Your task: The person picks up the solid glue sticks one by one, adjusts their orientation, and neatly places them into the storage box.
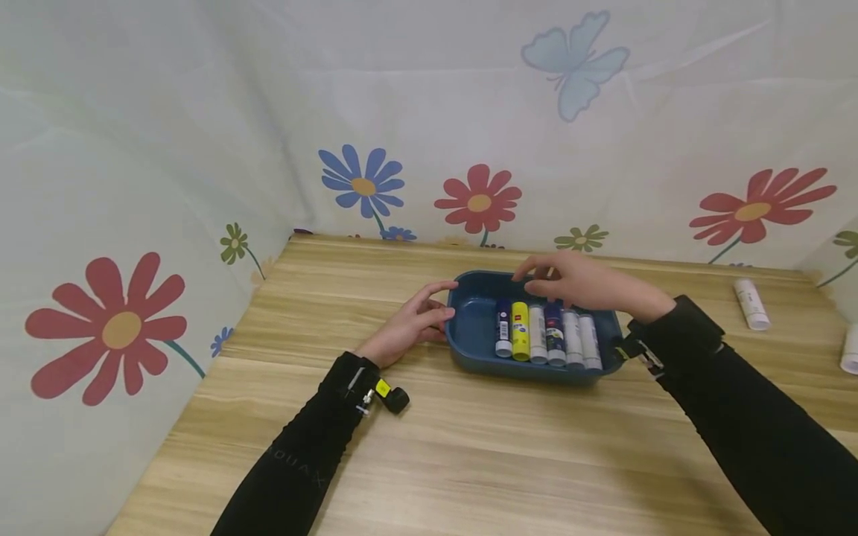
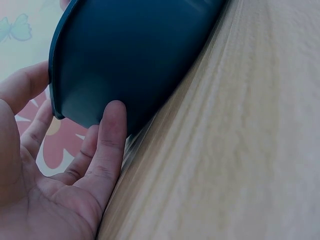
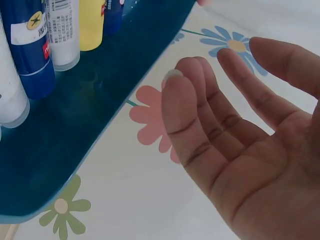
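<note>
A dark blue plastic basin (image 1: 472, 331) rests on the wooden table. Several glue sticks lie side by side in its right part, among them a yellow glue stick (image 1: 520, 331), a dark blue and white glue stick (image 3: 29, 45) and white ones. At the basin's left end my left hand (image 1: 407, 325) touches the outer wall and rim with extended fingers, seen close up in the left wrist view. Over the basin's far side hovers my right hand (image 1: 573, 281), its fingers loosely bent. The right wrist view shows nothing in that hand.
To the right of the basin, a white glue stick (image 1: 752, 304) lies on the table (image 1: 523, 454). Another white cylinder (image 1: 850, 350) is cut off by the right edge of the head view. A flower-printed curtain (image 1: 429, 97) hangs behind the table and along its left.
</note>
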Tool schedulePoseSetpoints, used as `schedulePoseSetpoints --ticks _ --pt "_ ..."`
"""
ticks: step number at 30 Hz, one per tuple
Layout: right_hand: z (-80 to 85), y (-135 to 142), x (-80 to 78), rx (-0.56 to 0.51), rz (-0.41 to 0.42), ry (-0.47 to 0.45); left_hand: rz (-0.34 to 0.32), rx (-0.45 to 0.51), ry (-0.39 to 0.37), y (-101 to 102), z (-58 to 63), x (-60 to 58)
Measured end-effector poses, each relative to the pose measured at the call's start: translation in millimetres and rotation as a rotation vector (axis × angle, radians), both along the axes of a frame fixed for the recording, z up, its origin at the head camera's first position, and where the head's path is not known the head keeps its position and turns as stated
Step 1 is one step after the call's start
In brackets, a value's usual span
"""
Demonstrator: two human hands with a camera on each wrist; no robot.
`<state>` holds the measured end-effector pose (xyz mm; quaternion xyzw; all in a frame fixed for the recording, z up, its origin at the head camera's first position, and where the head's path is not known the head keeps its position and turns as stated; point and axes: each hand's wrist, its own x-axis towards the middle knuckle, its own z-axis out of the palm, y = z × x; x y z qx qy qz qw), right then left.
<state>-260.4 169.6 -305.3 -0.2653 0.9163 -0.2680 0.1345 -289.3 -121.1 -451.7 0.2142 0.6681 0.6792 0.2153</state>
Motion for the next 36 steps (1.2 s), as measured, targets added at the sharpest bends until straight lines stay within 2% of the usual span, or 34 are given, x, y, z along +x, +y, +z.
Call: schedulePoseSetpoints --ticks 9,22,32,36 --pt "4.7 19.0 -3.7 -0.071 -0.027 0.07 0.019 -0.014 -0.015 1.7 0.9 -0.4" --pt "9.9 52.8 -6.8 -0.122 -0.158 0.119 0.019 -0.016 -0.018 0.3 3.6 1.3" --pt "-4.4 70.2 -5.9 -0.146 -0.158 0.122 0.005 -0.006 -0.03 3.7 1.3 2.6" --pt "-5.0 76.3 -8.2 -0.148 -0.179 0.127 0.004 -0.002 -0.028 1.2 4.3 3.4"
